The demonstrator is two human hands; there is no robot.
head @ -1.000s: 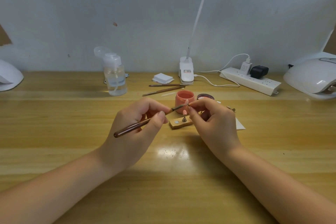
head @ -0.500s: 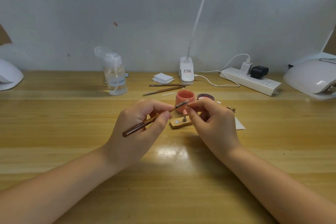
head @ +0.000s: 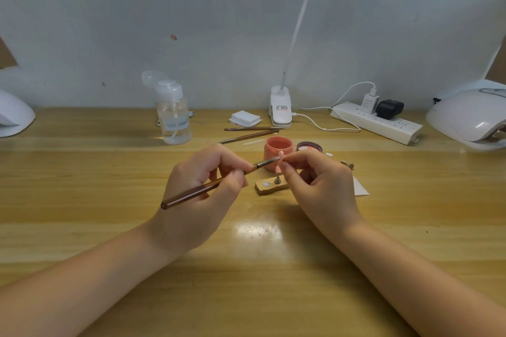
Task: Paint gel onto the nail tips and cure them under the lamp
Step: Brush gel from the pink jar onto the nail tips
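1. Here your left hand grips a brown-handled brush, fingers curled round the shaft and thumb pressed along it; the bristle end points right and meets the nail tip.
2. Your right hand pinches that pink nail tip by its small stand between thumb and forefinger, the other fingers curled beneath.
3. The tip is raised above the wooden holder block, directly in front of the open pink gel jar; its lid lies just beside.
4. The curing lamp sits at the table's far right, well apart from both hands.
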